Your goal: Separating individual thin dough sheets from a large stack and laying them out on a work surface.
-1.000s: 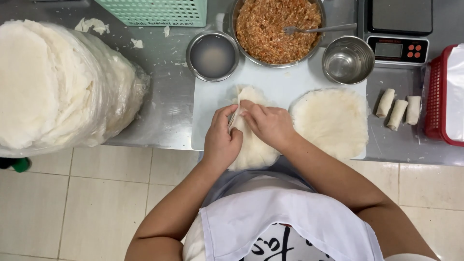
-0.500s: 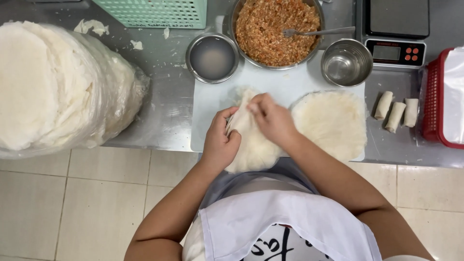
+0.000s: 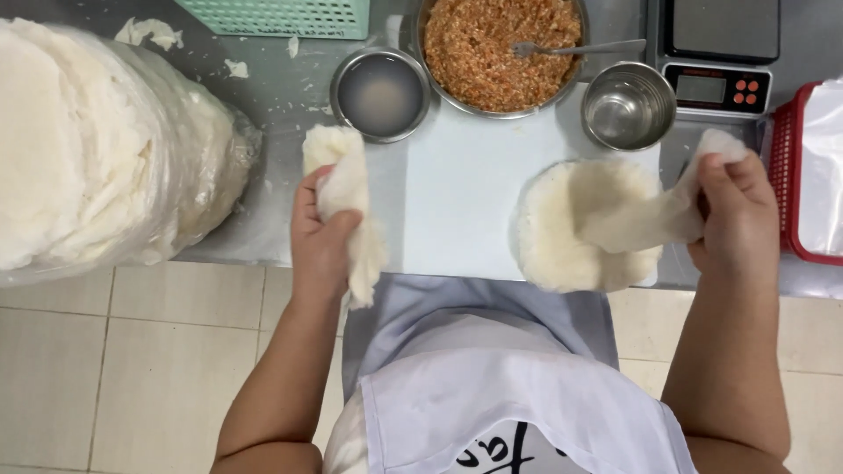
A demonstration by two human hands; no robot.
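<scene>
The left hand (image 3: 318, 239) is closed around a crumpled white wrapper (image 3: 347, 206), holding it up over the left edge of the cutting board (image 3: 457, 206); the wrapper droops past the board's near edge. The right hand (image 3: 733, 211) pinches the edge of a second wrapper (image 3: 641, 211) between thumb and fingers and lifts it off the right end of the board, so that the sheet slopes down from the hand to a small stack of round wrappers (image 3: 562, 246) lying at the board's near right corner. The board lies on a steel counter (image 3: 281, 114). Along the board's far edge stand a small bowl of cloudy water (image 3: 380, 92) at the left, a big bowl of orange-brown filling (image 3: 492, 61) with a fork (image 3: 575, 48) in it at the middle, and a small steel bowl (image 3: 628, 107) at the right. A scale (image 3: 720, 53) sits at the counter's far right, just beside a red basket (image 3: 803, 175) at the right edge. A large bagged pile of wrappers (image 3: 97, 140) fills the counter's left end, with a green basket (image 3: 281, 16) at the far edge.
</scene>
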